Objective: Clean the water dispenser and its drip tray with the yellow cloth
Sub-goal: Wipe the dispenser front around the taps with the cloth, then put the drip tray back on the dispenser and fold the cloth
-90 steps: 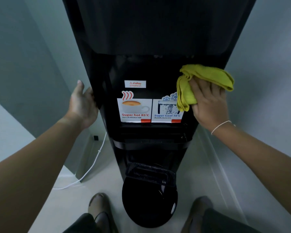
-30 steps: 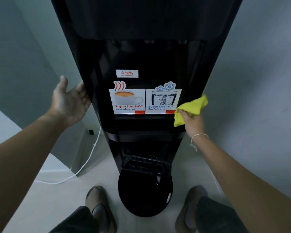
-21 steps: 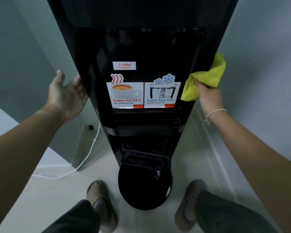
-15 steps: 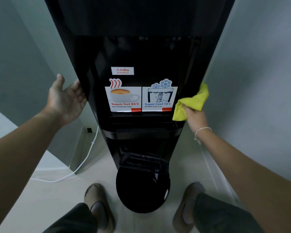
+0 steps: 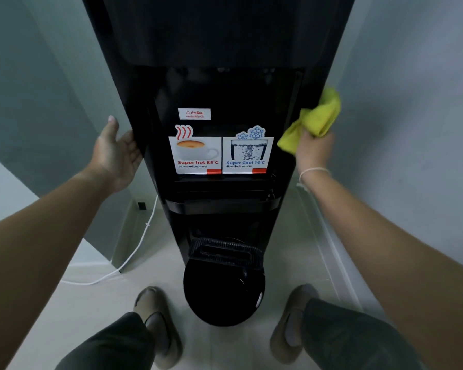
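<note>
A tall black water dispenser [image 5: 225, 44] stands right in front of me, with hot and cold stickers in its recess. My right hand [image 5: 314, 152] grips the bunched yellow cloth [image 5: 314, 121] and presses it against the dispenser's right side edge. My left hand [image 5: 115, 153] lies flat and open against the left side of the cabinet. Low down, the black ribbed drip tray [image 5: 225, 252] sits tilted at the dispenser's foot, above a round black base [image 5: 222, 297].
Grey walls close in on both sides. A white cable [image 5: 134, 252] runs along the floor at the left to a wall socket [image 5: 142, 205]. My two feet in slippers [image 5: 158, 324] stand on the pale floor on either side of the base.
My right hand with the cloth has been rubbing up and down the dispenser's right edge; since half a second ago it has gone up again. My left hand stays on the left side.
</note>
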Action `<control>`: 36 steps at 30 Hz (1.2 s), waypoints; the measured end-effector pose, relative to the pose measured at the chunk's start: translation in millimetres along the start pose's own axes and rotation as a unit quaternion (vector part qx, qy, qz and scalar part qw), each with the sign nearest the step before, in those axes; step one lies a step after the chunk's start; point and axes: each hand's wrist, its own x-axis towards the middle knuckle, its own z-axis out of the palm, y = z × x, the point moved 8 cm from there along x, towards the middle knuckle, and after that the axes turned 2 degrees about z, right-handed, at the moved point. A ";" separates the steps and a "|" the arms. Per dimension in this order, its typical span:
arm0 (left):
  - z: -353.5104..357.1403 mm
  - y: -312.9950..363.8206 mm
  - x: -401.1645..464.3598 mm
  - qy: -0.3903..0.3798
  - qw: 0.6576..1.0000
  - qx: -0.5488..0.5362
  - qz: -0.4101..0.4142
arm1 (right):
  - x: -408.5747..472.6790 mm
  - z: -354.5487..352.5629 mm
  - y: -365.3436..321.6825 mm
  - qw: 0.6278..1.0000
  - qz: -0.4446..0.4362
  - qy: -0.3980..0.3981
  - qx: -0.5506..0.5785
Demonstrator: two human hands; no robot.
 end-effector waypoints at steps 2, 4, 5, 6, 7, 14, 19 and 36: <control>-0.9 -2.0 -5.4 0.005 1.000 0.026 -0.009 | -11.7 0.7 44.2 0.990 0.066 -0.046 -0.116; -3.2 -4.1 -14.6 0.004 0.998 0.067 -0.018 | -28.1 -8.1 80.8 0.971 0.123 -0.113 -0.173; -4.5 -6.1 -20.3 -0.001 0.996 0.083 -0.026 | -35.9 -15.2 94.3 0.963 0.145 -0.135 -0.181; -6.4 -9.6 -26.1 -0.004 0.995 0.096 -0.037 | -41.5 -21.4 105.4 0.955 0.163 -0.158 -0.192; -8.2 -14.8 -35.3 -0.006 0.993 0.109 -0.052 | -49.6 -27.8 115.1 0.946 0.184 -0.180 -0.200; 12.1 -95.9 -106.3 -0.031 0.967 0.211 -0.137 | -138.3 -45.2 142.9 0.864 0.351 -0.359 -0.026; 42.4 -159.2 -166.7 -0.094 0.951 0.191 -0.225 | -208.4 -42.4 132.0 0.786 0.409 -0.450 0.110; 64.3 -217.4 -192.5 -0.097 0.966 0.064 -0.230 | -249.0 -37.4 177.2 0.776 0.489 -0.398 -0.005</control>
